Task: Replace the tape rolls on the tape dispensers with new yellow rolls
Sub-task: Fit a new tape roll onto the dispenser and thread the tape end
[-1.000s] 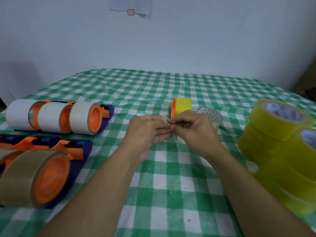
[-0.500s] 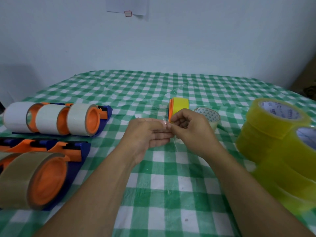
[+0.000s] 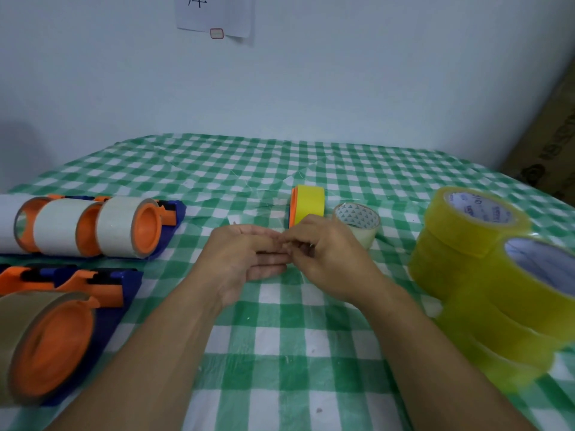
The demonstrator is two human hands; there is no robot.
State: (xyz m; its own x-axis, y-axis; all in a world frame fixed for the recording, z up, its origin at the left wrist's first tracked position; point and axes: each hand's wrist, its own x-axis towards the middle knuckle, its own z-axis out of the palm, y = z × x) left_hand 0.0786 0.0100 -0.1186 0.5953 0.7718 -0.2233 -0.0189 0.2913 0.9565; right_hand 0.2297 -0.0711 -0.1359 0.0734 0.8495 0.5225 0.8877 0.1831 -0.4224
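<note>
My left hand [image 3: 245, 259] lies with straight fingers pointing right, just above the tablecloth. My right hand [image 3: 329, 256] meets it, its curled fingers pinching a thin strip of clear tape [image 3: 287, 244] at the left fingertips; the strip is barely visible. Just behind the hands stands a dispenser hub carrying a yellow roll [image 3: 309, 204] on its orange core. A nearly spent clear roll [image 3: 357, 223] lies flat beside it. New yellow rolls [image 3: 466, 241] are stacked at the right.
Blue and orange dispensers with whitish rolls [image 3: 121, 227] line the left side. Nearer me, another dispenser holds a brown roll [image 3: 43, 343]. A green checked cloth [image 3: 280, 337] covers the table, and a white wall stands behind it.
My left fingers have straightened out from a pinch. Both hands dropped slightly toward the table and the right hand keeps working at the left fingertips. The camera tilted a little.
</note>
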